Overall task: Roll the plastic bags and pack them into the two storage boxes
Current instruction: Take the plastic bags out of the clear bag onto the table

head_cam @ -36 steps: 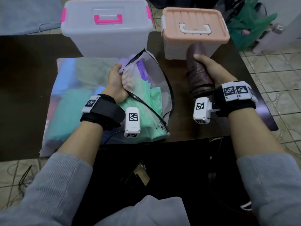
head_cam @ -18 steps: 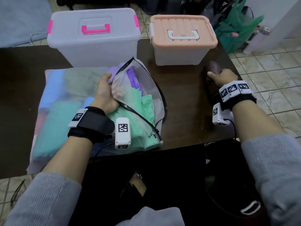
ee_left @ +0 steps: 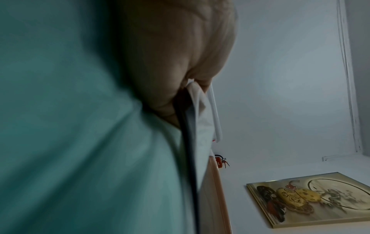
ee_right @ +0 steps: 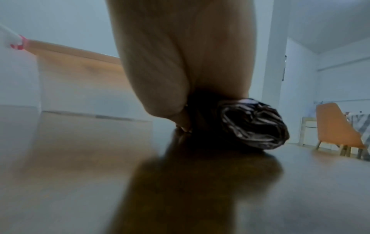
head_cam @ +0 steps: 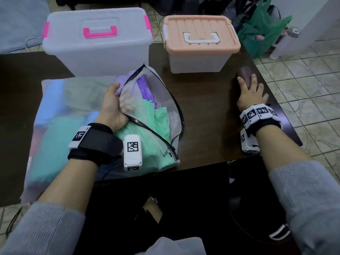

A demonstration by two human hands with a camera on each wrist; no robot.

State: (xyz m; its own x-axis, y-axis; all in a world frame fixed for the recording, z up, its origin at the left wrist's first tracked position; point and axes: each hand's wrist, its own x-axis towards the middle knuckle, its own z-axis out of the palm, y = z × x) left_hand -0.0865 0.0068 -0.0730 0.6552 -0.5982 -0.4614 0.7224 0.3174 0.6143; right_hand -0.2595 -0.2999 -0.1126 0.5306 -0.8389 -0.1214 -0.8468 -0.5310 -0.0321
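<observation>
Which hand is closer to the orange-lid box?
The right hand. It rests on the dark rolled bag just beside the peach-lidded box. The left hand grips the zip pouch farther away, nearer the pink-handled box.

— What do we count on the table?

— We count two storage boxes: one clear box with pink latches, one box with a peach lid. We see one dark rolled bag, one zip pouch and one large flat packet.

— And hands?

— Two: the left hand and the right hand.
</observation>
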